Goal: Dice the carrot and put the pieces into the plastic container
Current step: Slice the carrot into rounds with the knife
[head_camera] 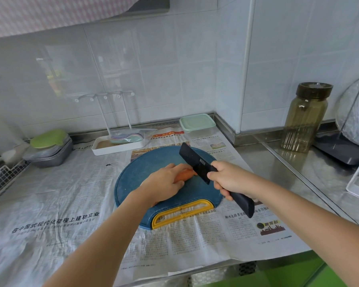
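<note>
Carrot held on the board, knife at its right end.

1 orange carrot (185,175) lies on the round blue cutting board (145,162). Only a short smooth stretch shows; the rest is hidden under the left hand (164,187), whose fingers curl over it and hold it down. The right hand (229,179) grips the handle of a black knife (198,163), blade tilted and meeting the carrot's right end. The plastic container (197,124), clear with its pale green lid on, sits on the newspaper (71,204) beyond the board's far side, by the wall.

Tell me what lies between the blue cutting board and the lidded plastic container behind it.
Only newspaper, as the head view shows: a printed sheet runs from the cutting board's far edge to the plastic container.
</note>
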Demonstrator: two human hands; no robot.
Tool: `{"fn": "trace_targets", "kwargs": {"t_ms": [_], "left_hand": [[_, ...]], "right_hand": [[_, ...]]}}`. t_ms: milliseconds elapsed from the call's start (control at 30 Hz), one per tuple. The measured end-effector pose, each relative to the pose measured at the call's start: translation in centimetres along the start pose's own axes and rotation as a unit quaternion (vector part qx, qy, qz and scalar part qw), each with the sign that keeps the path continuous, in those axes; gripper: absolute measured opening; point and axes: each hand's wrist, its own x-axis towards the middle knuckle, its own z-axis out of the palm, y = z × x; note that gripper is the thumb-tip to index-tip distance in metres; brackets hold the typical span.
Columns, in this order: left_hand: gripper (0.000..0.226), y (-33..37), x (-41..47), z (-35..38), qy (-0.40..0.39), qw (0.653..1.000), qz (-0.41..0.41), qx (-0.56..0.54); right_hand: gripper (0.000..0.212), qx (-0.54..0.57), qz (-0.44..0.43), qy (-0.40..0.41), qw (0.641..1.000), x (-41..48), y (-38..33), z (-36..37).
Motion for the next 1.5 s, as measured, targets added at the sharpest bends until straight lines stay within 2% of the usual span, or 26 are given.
{"fn": "trace_targets", "kwargs": {"t_ms": [167, 367, 700, 800, 900, 967, 1067, 1133, 1400, 1500], "left_hand": [[0.046, 0.1, 0.0, 0.0, 0.0, 1.0, -0.001, 0.0], [0.047, 0.1, 0.1, 0.0, -0.002, 1.0, 0.0, 0.007], [0.048, -0.1, 0.2, 0.2, 0.009, 1.0, 0.021, 0.02], [0.048, -0.1, 0.2, 0.2, 0.015, 1.0, 0.023, 0.013], [0.048, -0.2, 0.1, 0.1, 0.017, 1.0, 0.02, 0.004], [0.048, -0.1, 0.1, 0.1, 0.02, 1.0, 0.018, 0.001], [0.047, -0.1, -0.2, 0.1, 0.026, 0.999, 0.02, 0.008], [0.046, -0.1, -0.3, 0.1, 0.028, 0.999, 0.018, 0.009], [0.047, 0.1, -0.3, 0.1, 0.03, 0.999, 0.011, 0.019], [0.046, 0.1, -0.3, 0.1, 0.031, 0.999, 0.007, 0.021]], "right_hand": [[0.007, 0.019, 0.012, -0.003, 1.0, -0.2, -0.3, 0.1], [0.008, 0.043, 0.029, -0.022, 0.998, -0.3, -0.7, -0.2], [0.009, 0.003, 0.052, -0.029, 0.998, 0.7, -0.7, 0.8], [0.003, -0.057, 0.048, -0.016, 0.997, 1.1, 0.0, 2.2], [0.006, -0.12, 0.03, 0.013, 0.992, 1.6, 0.5, 3.1], [0.006, -0.095, 0.03, 0.012, 0.995, 1.5, 0.7, 3.2], [0.008, 0.056, 0.046, 0.014, 0.997, 1.0, 1.0, 3.1], [0.005, 0.118, 0.051, 0.017, 0.992, 0.6, 1.1, 2.9], [0.015, 0.047, 0.022, 0.029, 0.998, -0.3, -0.1, 1.1], [0.01, 0.024, 0.019, 0.029, 0.999, -0.5, -0.5, 1.1]]}}
